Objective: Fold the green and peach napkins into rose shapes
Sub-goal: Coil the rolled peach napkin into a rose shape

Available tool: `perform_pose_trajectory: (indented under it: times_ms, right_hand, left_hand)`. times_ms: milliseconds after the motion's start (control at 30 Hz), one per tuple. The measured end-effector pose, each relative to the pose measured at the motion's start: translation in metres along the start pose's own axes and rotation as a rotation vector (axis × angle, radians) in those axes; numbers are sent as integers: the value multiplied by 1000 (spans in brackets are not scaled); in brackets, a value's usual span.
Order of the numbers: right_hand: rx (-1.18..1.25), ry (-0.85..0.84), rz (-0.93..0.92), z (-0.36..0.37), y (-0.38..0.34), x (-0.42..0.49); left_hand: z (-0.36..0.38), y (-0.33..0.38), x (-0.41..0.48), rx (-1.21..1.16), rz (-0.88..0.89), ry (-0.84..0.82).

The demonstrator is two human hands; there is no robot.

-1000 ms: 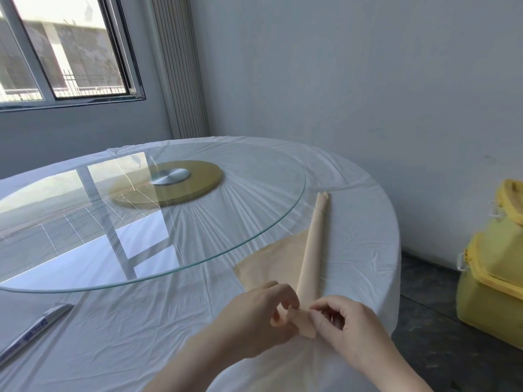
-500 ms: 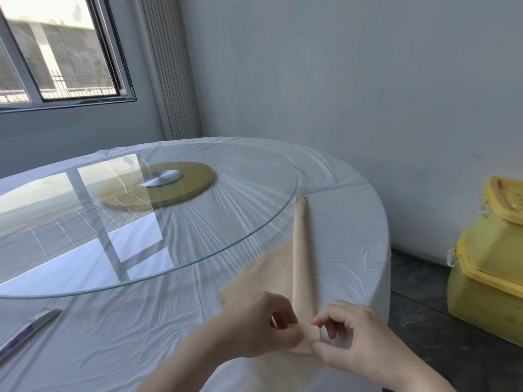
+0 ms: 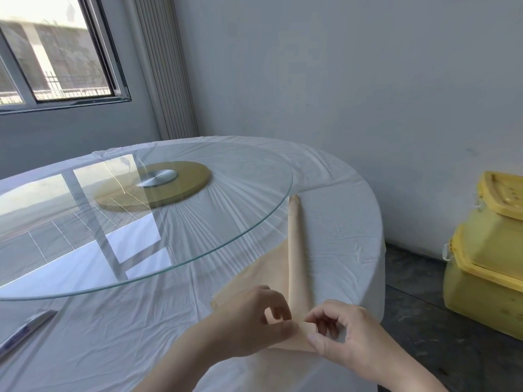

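A big round counter [image 3: 339,222] with a white cloth fills most of the view. A wide glass disc [image 3: 284,199] sits on top of it. Two yellow tubs [image 3: 486,264] are stacked on the floor, off to the right.

The peach napkin [image 3: 295,250] lies on the cloth at the right side of the counter. Part of it is rolled into a long, thin band. The rest is a flat flap that spreads out to the left of the band, and its far edge slips under the glass.

What matters most is which way the band points. It runs almost straight away from the person. Its far tip is right by the rim of the glass disc, and its near end is at the counter's near edge, where both hands are.

The left hand [image 3: 254,321] comes in from the left and the right hand [image 3: 348,335] from the right. Each one is curled and pinches the near end between thumb and fingers. The two hands nearly touch there, so neither is closer to the work, and the far tip is well apart from both.

My guess is that the next move starts at this near end and curls the band up along its length — away from the person, toward the far tip. The hands are already in the right spot for that.
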State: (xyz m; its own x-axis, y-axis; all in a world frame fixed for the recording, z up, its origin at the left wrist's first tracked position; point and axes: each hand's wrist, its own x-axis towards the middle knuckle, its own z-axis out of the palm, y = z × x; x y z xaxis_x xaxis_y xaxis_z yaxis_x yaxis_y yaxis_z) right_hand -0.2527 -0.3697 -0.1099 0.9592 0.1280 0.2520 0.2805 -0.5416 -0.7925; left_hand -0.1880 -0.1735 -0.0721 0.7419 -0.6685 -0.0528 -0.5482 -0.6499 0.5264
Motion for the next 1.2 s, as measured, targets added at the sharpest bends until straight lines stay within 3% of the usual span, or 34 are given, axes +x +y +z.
perform_pose_trajectory:
  times_ms: [433, 767, 967, 1200]
  right_hand:
    - [-20, -31, 11, -2, 1, -8]
    - [-54, 35, 9, -3, 4, -1]
    - [-3, -72, 98, -10, 3, 13]
    - [-34, -60, 88, -14, -2, 12]
  left_hand:
    - [7, 2, -7, -172, -66, 42]
    - [8, 1, 1, -111, -71, 64]
    - [11, -1, 0, 14, -11, 97]
    - [4, 1, 13, 26, -1, 62]
